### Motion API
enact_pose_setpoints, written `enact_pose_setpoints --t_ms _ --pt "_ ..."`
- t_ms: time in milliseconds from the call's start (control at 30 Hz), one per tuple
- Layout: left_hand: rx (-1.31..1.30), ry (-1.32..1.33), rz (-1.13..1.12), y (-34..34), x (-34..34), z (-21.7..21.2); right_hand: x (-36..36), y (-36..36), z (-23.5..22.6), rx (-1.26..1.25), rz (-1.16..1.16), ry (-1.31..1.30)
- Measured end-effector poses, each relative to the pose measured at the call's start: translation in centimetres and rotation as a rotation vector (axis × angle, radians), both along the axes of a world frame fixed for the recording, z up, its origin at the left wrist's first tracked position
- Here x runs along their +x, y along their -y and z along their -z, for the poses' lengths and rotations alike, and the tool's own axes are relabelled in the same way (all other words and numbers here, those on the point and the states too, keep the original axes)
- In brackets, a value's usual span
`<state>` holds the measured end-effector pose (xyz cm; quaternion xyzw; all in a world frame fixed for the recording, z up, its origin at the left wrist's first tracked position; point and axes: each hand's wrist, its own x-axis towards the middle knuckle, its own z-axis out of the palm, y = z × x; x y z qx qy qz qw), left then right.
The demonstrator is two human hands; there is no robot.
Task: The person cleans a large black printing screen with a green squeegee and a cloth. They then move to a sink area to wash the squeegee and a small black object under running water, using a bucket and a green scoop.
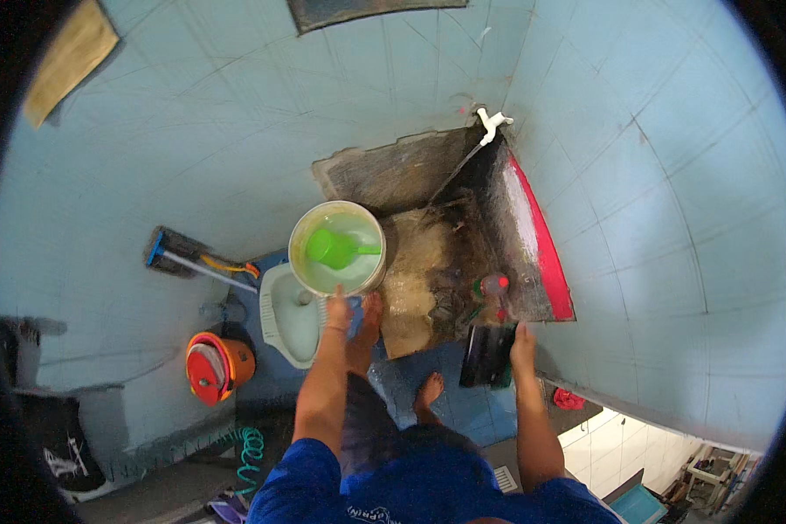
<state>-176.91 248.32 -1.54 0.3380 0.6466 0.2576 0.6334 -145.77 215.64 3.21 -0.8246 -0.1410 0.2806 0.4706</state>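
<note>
My left hand [339,309] is closed at the near rim of a round white bucket [382,278] of water. A green dipper [332,249] floats inside it, its handle toward the right. My right hand [522,351] grips the right edge of a dark, flat, box-like object [486,356], whose exact kind I cannot make out. Beyond it a clear bottle with a red cap [496,285] is by the wet, stained slab [410,297]. Water streams from a white tap [492,125] in the far corner toward the slab.
A white squat toilet [275,327] is left of my feet on the blue floor [393,380]. Farther left are an orange bucket [243,356] and a blue-and-white long-handled brush or squeegee [196,266]. A coiled green hose [251,450] hangs at lower left. Tiled walls surround this corner.
</note>
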Motion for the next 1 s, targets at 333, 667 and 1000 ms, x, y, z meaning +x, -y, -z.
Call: enact_pose_setpoints --t_ms 333,667,1000 --pt "-0.120 0.052 -0.098 -9.0 -8.0 20.3 -5.0 6.2 9.4 -0.318 -0.072 -0.284" --pt "0.161 -0.507 0.345 -7.7 -0.8 21.0 -4.0 13.9 9.9 -0.359 0.158 -0.575" --pt "0.005 -0.133 0.705 -3.0 32.7 14.5 -3.3 17.6 6.6 -0.562 0.053 -0.297"
